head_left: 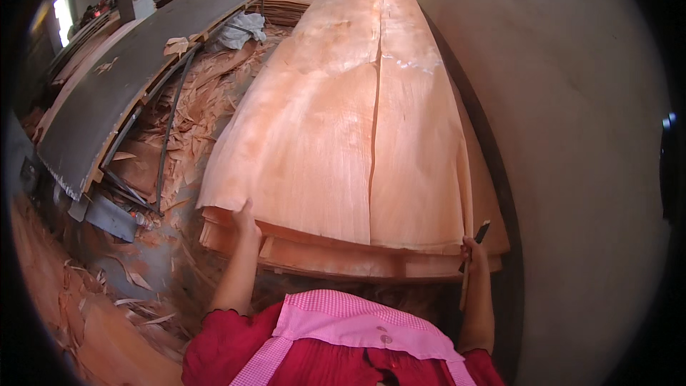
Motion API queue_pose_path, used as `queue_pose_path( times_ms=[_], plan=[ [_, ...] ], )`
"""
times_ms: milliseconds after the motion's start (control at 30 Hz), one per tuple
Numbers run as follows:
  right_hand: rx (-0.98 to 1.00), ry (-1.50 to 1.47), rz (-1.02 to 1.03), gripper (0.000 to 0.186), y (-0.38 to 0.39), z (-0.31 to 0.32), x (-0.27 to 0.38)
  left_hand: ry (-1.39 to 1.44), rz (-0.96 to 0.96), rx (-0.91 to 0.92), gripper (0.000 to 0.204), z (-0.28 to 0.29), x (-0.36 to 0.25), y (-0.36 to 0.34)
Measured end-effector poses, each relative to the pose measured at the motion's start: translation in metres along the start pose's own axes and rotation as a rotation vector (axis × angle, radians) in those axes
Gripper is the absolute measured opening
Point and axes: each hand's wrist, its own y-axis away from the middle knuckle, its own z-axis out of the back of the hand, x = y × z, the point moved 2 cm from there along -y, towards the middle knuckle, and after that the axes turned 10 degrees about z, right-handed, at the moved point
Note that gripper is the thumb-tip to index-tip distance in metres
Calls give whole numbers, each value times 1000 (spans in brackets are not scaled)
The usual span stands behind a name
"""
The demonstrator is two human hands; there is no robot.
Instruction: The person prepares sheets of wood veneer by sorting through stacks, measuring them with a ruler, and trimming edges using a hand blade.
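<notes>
A wide stack of pale orange wood veneer sheets (314,150) stretches away in front of me, with a long dark split or seam (375,114) running down its top. At the near left corner, my left hand (247,220) is closed on the edge of the upper veneer sheet, thumb on top. My right hand (474,253), at the near right corner, is closed around a slim tool with a dark flat end (483,231) and a light brown lower part (464,289). Its fingers also meet the sheet edge there. The tool's exact kind is unclear.
Left of the stack stands a dark-topped table (136,64) on a metal frame. Torn veneer scraps (193,100) litter the floor between them and at the lower left. A plain wall (572,136) runs close along the right. More veneer piles (286,0) lie at the back.
</notes>
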Motion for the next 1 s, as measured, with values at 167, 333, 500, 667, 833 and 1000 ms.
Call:
queue_pose_path(
  times_ms=[167,333,500,667,833,1000],
  plan=[
    [-7,8,-128,11,-51,40,-22,-52,119,-181,39,-5,71,6],
    [36,0,-21,10,-89,46,-35,-17,233,-253,40,-9,124,-8],
    [-6,182,-22,11,-117,79,-53,45,346,-230,41,-24,164,-6],
    [-18,238,9,10,-154,107,-84,-99,319,-393,45,-22,183,-5],
    [-43,302,-34,9,-167,123,-93,-280,409,-516,47,4,201,-2],
    [-35,251,68,13,-180,123,-90,-244,400,-446,48,-29,193,25]
  ],
)
